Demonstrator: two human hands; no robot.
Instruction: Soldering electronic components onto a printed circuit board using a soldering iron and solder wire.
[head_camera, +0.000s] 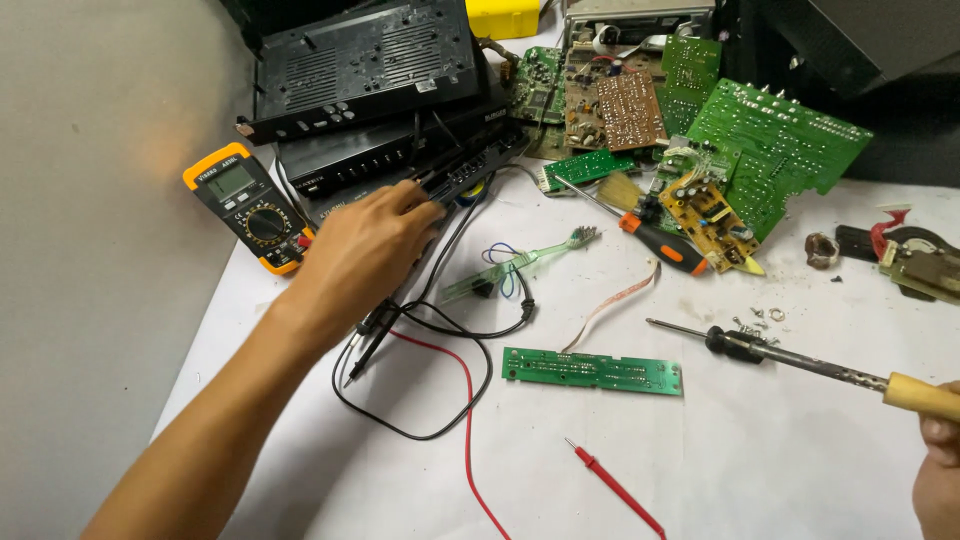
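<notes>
Head view: left hand (365, 250) lies palm-down, fingers curled on the black front panel (465, 172) near the tabletop's (780, 450) far left corner. Right hand (940, 480), at the near right edge, is closed around the soldering iron (800, 358); its long axis points left toward the green board strip (592, 371). No containers seen.

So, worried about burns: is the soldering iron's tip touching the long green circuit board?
Apart. The head view shows the soldering iron tip over bare white table, up and right of the long green circuit board.
</notes>
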